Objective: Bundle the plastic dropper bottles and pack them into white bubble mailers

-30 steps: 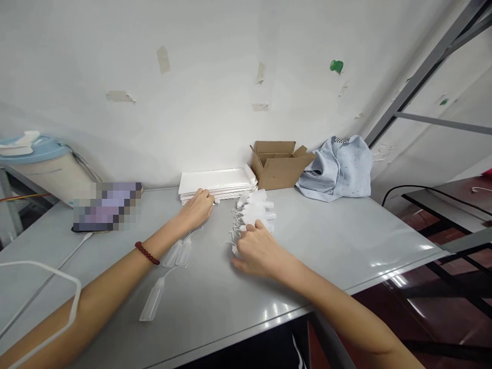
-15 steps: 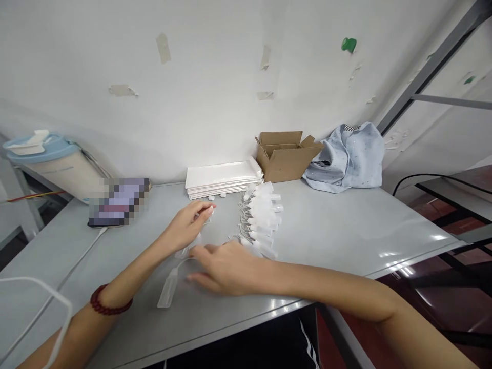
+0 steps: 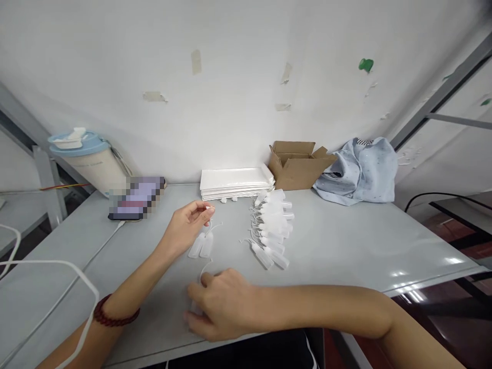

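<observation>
My left hand (image 3: 186, 228) is raised over the table, thumb and fingertips pinched on a small white piece that looks like a cap (image 3: 209, 207). Below its fingers lie two small translucent squeeze bottles (image 3: 206, 245) with thin bent tubes. Near the table's front edge, my right hand (image 3: 226, 307) curls its fingers and thumb about another small squeeze bottle (image 3: 197, 307). That bottle is partly hidden and blurred, its thin tube (image 3: 203, 269) pointing away from me. Right of centre lies a row of several similar bottles (image 3: 271, 225), tubes mostly pointing left.
Behind stand a stack of white flat boxes (image 3: 234, 179), an open cardboard box (image 3: 300, 171) and a light blue cloth (image 3: 361, 174). Small white pieces (image 3: 229, 200) lie before the stack. On the left are a phone (image 3: 136, 200), a tumbler (image 3: 90, 164) and white cables (image 3: 77, 287).
My right hand has moved toward the front edge and onto the single bottle, which lay beside it before. The left hand keeps its pinch. The camera view has shifted a little.
</observation>
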Motion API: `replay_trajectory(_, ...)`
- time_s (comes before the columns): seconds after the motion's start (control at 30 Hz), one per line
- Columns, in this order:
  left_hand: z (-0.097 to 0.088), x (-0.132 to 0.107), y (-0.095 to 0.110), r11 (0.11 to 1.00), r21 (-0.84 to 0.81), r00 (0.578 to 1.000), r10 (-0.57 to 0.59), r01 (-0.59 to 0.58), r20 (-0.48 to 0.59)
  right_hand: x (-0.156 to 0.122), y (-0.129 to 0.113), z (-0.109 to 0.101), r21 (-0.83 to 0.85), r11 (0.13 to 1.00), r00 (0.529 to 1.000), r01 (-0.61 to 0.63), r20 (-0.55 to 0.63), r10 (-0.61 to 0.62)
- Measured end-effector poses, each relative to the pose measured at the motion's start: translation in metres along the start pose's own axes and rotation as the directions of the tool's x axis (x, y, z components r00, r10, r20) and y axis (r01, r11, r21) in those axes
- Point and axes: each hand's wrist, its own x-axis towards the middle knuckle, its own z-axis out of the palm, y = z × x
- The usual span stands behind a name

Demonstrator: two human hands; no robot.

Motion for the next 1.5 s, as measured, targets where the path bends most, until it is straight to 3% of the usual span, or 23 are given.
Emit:
replay_trajectory(0.23, 0.002, -0.007, 0.005, 0.999, -0.049, 1.0, -0.001, 0.002, 0.018, -0.016, 0.037, -0.009, -0.106, 0.989, 0.973, -0.102, -0.219, 0.076)
replay_trajectory(0.37, 0.002, -0.009, 0.008, 0.999, -0.045, 1.0, -0.012, 0.012, 0.006, -0.017, 0.068, -0.004, -0.21, 0.974, 0.94, -0.087, -0.342, 0.01)
replay_trajectory(0.5, 0.004, -0.012, 0.012, 1.0, -0.012, 0.998, -0.026, 0.026, 0.049, -0.017, 0.083, 0.009, -0.26, 0.965, 0.896, -0.046, -0.439, -0.076)
replay_trajectory(0.87, 0.015, -0.022, 0.007, 0.993, 0.097, 0.958, -0.088, 0.064, 0.272, -0.022, 0.082, 0.014, -0.202, 0.972, 0.914, -0.124, -0.403, 0.033)
replay_trajectory(1.1, 0.021, -0.024, 0.004, 0.978, 0.203, 0.975, -0.085, 0.043, 0.205, -0.021, 0.08, 0.013, -0.22, 0.968, 0.915, -0.121, -0.403, 0.023)
replay_trajectory(1.23, 0.021, -0.026, 0.008, 0.985, 0.16, 0.975, -0.093, 0.061, 0.2, -0.026, 0.08, 0.007, -0.192, 0.975, 0.916, -0.113, -0.4, 0.027)
replay_trajectory(1.33, 0.021, -0.027, 0.012, 0.991, 0.094, 0.972, -0.11, 0.092, 0.206, -0.03, 0.08, 0.002, -0.117, 0.988, 0.896, -0.099, -0.443, 0.038)
replay_trajectory(1.43, 0.02, -0.028, 0.014, 0.994, 0.073, 0.978, -0.09, 0.078, 0.186, -0.03, 0.079, -0.004, 0.201, 0.979, 0.854, 0.042, -0.516, 0.069)
replay_trajectory(1.5, 0.02, -0.028, 0.015, 0.996, 0.078, 0.985, -0.046, 0.034, 0.164, -0.029, 0.077, -0.01, 0.562, 0.81, 0.85, 0.167, -0.498, 0.17)
